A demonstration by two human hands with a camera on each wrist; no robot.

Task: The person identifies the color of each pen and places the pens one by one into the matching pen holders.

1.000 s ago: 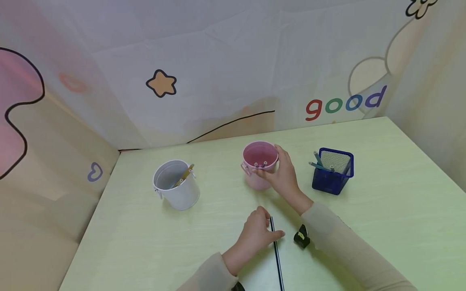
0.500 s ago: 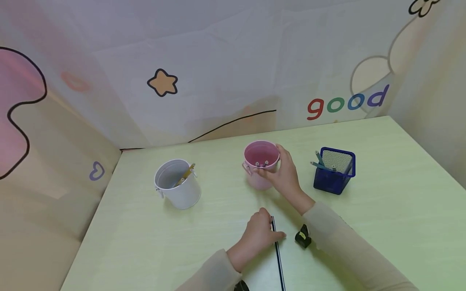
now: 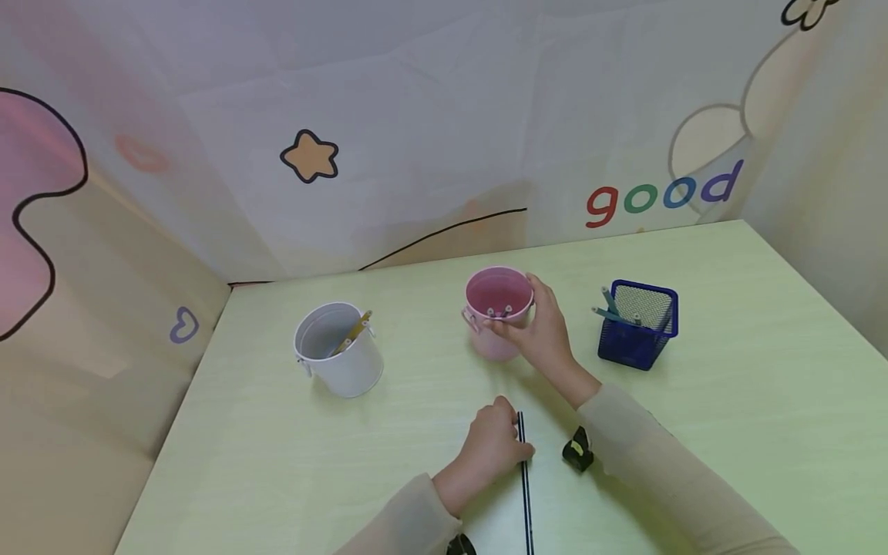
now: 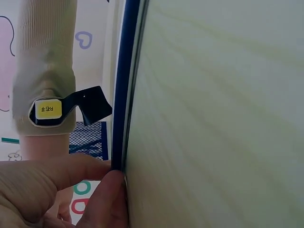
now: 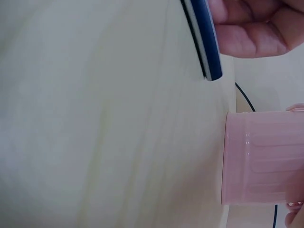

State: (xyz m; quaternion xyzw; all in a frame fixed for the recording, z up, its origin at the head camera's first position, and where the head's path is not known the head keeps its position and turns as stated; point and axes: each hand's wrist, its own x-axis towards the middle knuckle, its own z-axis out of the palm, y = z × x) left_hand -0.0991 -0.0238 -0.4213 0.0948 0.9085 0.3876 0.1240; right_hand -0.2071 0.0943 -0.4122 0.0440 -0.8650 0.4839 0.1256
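Note:
A long, thin dark-blue and white strip (image 3: 526, 505) lies on the table in front, running toward the near edge. My left hand (image 3: 487, 451) pinches it near its far end, the thumb lying across it in the head view. In the left wrist view, thumb and finger meet right at the strip's (image 4: 124, 90) side. Farther back stands a small pink bucket (image 3: 494, 347) with pencil ends showing inside. My right hand (image 3: 548, 331) grips its right side, thumb in front near the rim. The right wrist view shows the bucket's base (image 5: 237, 161) resting on the table.
A white bucket (image 3: 350, 374) with yellow pencils stands at the left. To the right is a blue mesh pen holder (image 3: 627, 347) with green pencils. A printed cloth wall (image 3: 430, 131) closes off the back. Black wrist straps (image 3: 578, 451) hang under the sleeves.
The left thumb has drawn in a little, and the strip has turned slightly, its near end shifting left. The right hand stays on the pink bucket.

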